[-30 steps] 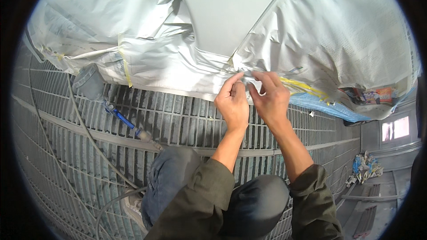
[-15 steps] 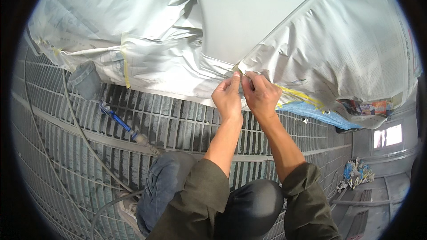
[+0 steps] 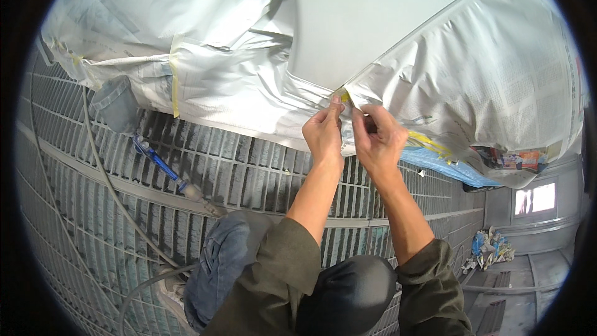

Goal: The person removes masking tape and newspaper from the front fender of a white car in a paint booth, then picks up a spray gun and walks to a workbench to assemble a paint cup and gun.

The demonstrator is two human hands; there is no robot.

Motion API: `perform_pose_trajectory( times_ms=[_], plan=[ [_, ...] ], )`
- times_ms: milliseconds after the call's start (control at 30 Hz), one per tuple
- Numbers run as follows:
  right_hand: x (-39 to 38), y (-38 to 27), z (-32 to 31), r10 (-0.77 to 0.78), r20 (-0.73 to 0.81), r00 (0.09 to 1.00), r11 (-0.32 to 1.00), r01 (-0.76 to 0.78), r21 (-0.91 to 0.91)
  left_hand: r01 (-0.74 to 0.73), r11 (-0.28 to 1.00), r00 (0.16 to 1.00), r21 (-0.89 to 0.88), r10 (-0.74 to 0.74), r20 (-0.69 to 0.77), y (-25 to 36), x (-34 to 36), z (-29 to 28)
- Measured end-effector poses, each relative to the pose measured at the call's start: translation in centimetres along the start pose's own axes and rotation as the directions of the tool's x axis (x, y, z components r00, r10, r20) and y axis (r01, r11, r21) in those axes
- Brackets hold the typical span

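Note:
At the lower corner of a smooth pale grey panel [image 3: 367,18], a short bit of yellow masking tape [image 3: 344,94] shows at the edge of the masking sheets. My left hand [image 3: 324,134] is closed there, its thumb tip pressed on the tape and its other fingers partly hidden. Just to the right, my right hand [image 3: 380,140] has thumb and forefinger together in a pinch at the paper's edge; what lies between them is too small to make out. Silvery, wrinkled sheeting [image 3: 230,74] covers the left side, and newspaper masking [image 3: 460,81] the right.
A grey cup [image 3: 116,104] stands at left beside a blue-handled hose fitting [image 3: 160,163] on the slatted floor grating [image 3: 249,177]. Hoses [image 3: 102,165] run across the grating. Blue sheeting [image 3: 448,167] hangs under the newspaper. Crumpled paper [image 3: 489,249] lies at right.
My right hand has drawn away from my left, rightward and slightly down, and the yellow tape at the corner shows more. My left thumb stays at the corner. The view has shifted a little.

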State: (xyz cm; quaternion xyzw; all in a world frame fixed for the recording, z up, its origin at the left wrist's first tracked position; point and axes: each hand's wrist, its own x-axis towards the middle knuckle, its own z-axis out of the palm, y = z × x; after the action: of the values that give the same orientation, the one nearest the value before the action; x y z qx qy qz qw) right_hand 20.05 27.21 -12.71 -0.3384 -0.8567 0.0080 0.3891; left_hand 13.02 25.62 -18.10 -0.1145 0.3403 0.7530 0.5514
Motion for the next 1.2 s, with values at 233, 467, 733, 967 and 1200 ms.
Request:
perform_pose_trajectory(
  times_ms=[233, 467, 733, 967, 1200],
  plan=[
    [1.0, -0.9, -3.1, 0.051, -0.005, 0.999, 0.999, -0.051, 0.006, -0.002, 0.999, 1.000, 0.052, 0.003, -0.016, 0.1, -0.1, 0.0],
    [0.1, -0.3, -6.7, 0.211, -0.035, 0.977, 0.973, -0.206, 0.102, 0.011, 0.996, 1.000, 0.086, -0.010, -0.007, -0.1, 0.1, 0.0],
    [0.0, 0.7, -9.8, 0.376, -0.016, 0.927, 0.892, -0.357, 0.276, 0.017, 0.996, 1.000, 0.085, -0.017, -0.001, 0.4, -0.5, 0.0],
    [0.7, 0.5, -9.7, 0.436, -0.028, 0.899, 0.839, -0.396, 0.373, -0.282, 0.951, 0.959, 0.125, 0.284, 0.007, -1.1, -1.1, 0.2],
    [0.3, 0.8, -9.6, 0.385, -0.027, 0.922, 0.886, -0.361, 0.292, -0.234, 0.970, 0.964, 0.061, 0.224, 0.144, 2.0, -3.8, 3.6]
  ],
)
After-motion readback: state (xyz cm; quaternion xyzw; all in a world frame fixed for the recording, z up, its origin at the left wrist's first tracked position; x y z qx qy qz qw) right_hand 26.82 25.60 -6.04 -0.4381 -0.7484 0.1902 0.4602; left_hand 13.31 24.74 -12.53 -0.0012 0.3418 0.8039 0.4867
